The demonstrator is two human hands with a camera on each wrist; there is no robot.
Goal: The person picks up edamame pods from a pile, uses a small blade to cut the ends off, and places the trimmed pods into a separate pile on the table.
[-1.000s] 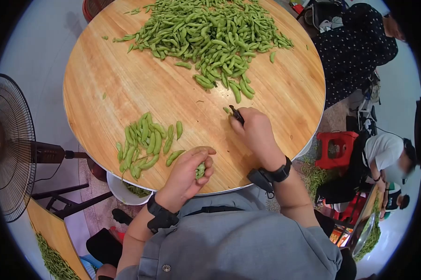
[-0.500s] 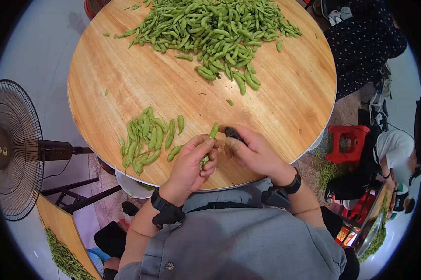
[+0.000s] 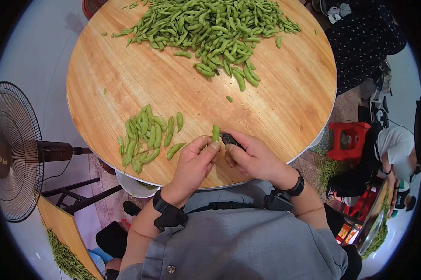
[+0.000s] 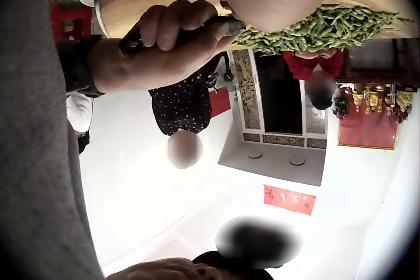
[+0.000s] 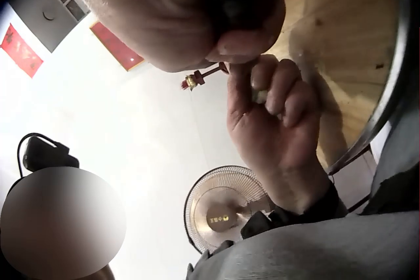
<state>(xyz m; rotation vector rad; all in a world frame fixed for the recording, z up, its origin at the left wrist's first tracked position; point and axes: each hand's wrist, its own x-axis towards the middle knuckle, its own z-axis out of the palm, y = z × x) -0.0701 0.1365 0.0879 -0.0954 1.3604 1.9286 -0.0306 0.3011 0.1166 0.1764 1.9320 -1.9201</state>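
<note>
My left hand pinches a green soybean pod upright between thumb and finger, near the table's front edge. In the right wrist view, something pale green shows between that hand's curled fingers. My right hand grips a small black scissors-like tool, its front end right beside the pod; in the left wrist view its dark handle lies along the palm. Left of my hands is a small group of pods, with a single pod close to the left fingers.
A large heap of pods covers the far side of the round wooden table. A small green piece lies mid-table. Below the left edge stands a white bucket. A fan is at left, a red stool at right.
My right hand has come back from mid-table with the black tool to meet the left. The left hand has raised a pod between its fingertips, and the tool has closed in beside it.
</note>
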